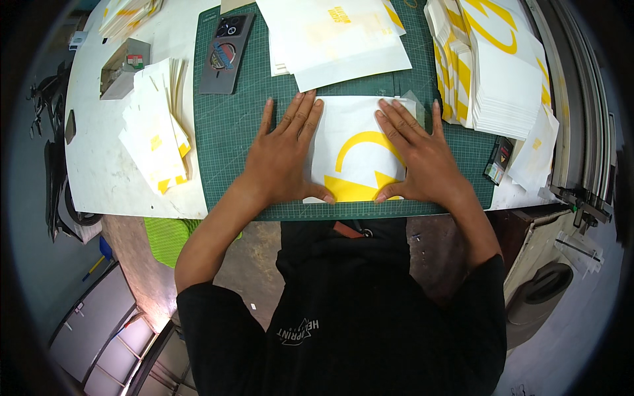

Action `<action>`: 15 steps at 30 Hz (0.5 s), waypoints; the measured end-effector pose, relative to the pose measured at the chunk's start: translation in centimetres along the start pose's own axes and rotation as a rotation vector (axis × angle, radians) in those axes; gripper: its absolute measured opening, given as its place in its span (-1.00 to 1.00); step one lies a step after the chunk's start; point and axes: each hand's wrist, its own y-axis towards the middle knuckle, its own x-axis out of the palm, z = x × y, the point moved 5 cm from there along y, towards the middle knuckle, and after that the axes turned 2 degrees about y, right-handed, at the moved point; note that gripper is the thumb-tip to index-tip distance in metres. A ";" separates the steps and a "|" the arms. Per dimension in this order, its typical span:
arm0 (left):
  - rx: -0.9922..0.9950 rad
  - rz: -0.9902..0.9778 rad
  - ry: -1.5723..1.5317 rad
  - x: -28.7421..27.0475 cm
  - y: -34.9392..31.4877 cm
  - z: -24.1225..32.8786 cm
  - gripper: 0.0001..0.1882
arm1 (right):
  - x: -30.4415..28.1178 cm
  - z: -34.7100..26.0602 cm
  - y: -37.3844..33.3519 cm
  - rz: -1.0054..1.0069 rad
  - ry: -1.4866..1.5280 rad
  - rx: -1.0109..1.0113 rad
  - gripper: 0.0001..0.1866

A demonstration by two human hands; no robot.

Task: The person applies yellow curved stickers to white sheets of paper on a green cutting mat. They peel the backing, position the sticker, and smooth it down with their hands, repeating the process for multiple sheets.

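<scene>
A white paper sheet with a yellow printed design (pixel 356 119) lies flat near the front edge of a green cutting mat (pixel 228 145); whether it is folded, I cannot tell. Across its left side rests my left hand (pixel 281 155), fingers spread and pointing away, thumb at the sheet's near edge. My right hand (pixel 422 155) lies over the right side in the same way, its thumb also by the near edge. Both palms face down, and neither hand grips anything. Just beyond the sheet is a pile of larger white printed sheets (pixel 356 53).
A grey phone (pixel 225 56) lies at the mat's far left. Past it are a small open box (pixel 125 69) and a loose paper stack (pixel 155 132). Thick stacks of yellow-and-white folded papers (pixel 502 86) stand at right, near a small black packet (pixel 498 160) and a metal rail (pixel 581 105).
</scene>
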 end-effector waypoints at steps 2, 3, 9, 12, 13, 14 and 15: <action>0.015 0.027 -0.018 0.0 -0.1 -0.1 0.76 | -0.3 0.0 -0.2 0.025 0.015 0.003 0.51; 0.013 0.022 -0.014 0.0 -0.2 -0.1 0.75 | -0.3 0.0 -0.5 0.039 0.008 -0.004 0.47; 0.047 0.022 0.032 -0.4 -0.8 0.2 0.57 | 2.2 -2.0 -4.2 0.106 0.016 -0.032 0.14; 0.043 0.096 -0.012 -1.1 -1.9 1.5 0.28 | 3.9 -4.8 -4.8 0.124 0.077 0.024 0.00; 0.042 0.170 -0.057 -0.1 -2.2 2.5 0.17 | 4.7 -5.6 -4.7 0.144 0.057 0.044 -0.02; 0.038 0.246 -0.104 0.8 -2.2 3.3 0.06 | 5.6 -6.3 -4.5 0.162 0.036 0.060 -0.04; 0.039 0.265 -0.103 1.7 -2.0 3.8 -0.01 | 5.9 -6.7 -4.3 0.181 0.018 0.065 -0.06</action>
